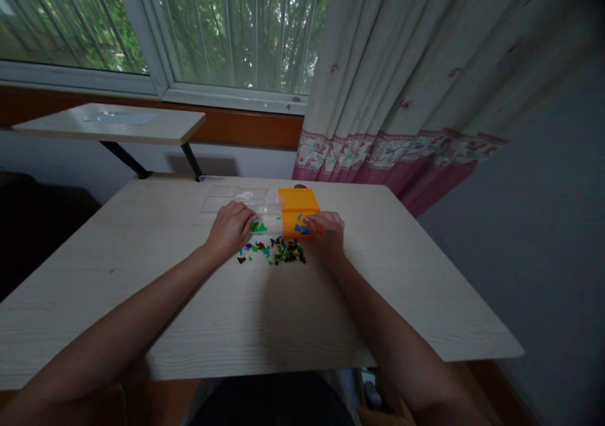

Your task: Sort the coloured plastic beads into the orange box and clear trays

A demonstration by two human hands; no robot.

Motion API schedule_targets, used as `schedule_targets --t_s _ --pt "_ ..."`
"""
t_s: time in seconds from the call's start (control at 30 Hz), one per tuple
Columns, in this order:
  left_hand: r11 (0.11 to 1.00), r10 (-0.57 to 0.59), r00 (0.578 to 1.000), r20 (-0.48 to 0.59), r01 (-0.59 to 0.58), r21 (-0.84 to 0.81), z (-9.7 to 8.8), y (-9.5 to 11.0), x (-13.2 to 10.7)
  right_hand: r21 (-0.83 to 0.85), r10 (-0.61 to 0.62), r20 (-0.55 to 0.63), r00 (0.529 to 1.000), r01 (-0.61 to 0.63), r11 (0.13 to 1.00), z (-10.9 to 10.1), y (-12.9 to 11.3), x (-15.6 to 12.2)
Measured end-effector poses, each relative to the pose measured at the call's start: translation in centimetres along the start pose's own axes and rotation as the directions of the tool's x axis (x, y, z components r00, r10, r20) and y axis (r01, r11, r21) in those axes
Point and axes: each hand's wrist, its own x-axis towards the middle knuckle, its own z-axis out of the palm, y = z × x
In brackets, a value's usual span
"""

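While the left hand (pixel 231 225) curls at a clear plastic box (pixel 273 227), the right hand (pixel 327 230) bends over an orange plastic box (pixel 297 199); whether fingers grip, I cannot tell. Small multicoloured pieces (pixel 284 251) lie in front.

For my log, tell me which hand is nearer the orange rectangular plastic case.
Right hand, over the right side of the case; left hand is farther left, by the clear plastic tray.
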Motion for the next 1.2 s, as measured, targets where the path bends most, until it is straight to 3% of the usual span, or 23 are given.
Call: schedule_targets --t_s 0.2,0.37,0.7,0.87,1.03,1.2 --pt "0.99 0.091 0.995 0.049 -0.085 -0.111 -0.4 0.9 -2.7 0.032 -0.016 0.026 1.0 0.015 0.999 -0.7 -0.7 -0.1" --pt "0.976 0.149 0.987 0.053 -0.138 -0.167 -0.1 0.5 -4.4 0.059 -0.078 0.085 0.993 0.073 0.996 -1.2 -1.9 -0.5" --pt "0.962 0.192 0.975 0.115 -0.164 -0.22 -0.3 0.6 -4.7 0.159 -0.319 0.212 0.924 0.289 0.944 -1.3 -3.9 -2.0" --pt "0.95 0.221 0.965 0.144 -0.18 -0.255 0.0 1.2 -4.9 0.204 -0.376 0.334 0.864 0.323 0.924 -1.1 -4.6 -2.5" --pt "0.953 0.222 0.964 0.15 -0.182 -0.244 -0.1 1.2 -4.8 0.22 -0.425 0.376 0.824 0.366 0.904 -1.0 -5.0 -2.8" --pt "0.951 0.244 0.957 0.16 -0.204 -0.233 0.3 1.4 -4.8 0.227 -0.43 0.39 0.814 0.368 0.902 -0.9 -5.1 -2.9"
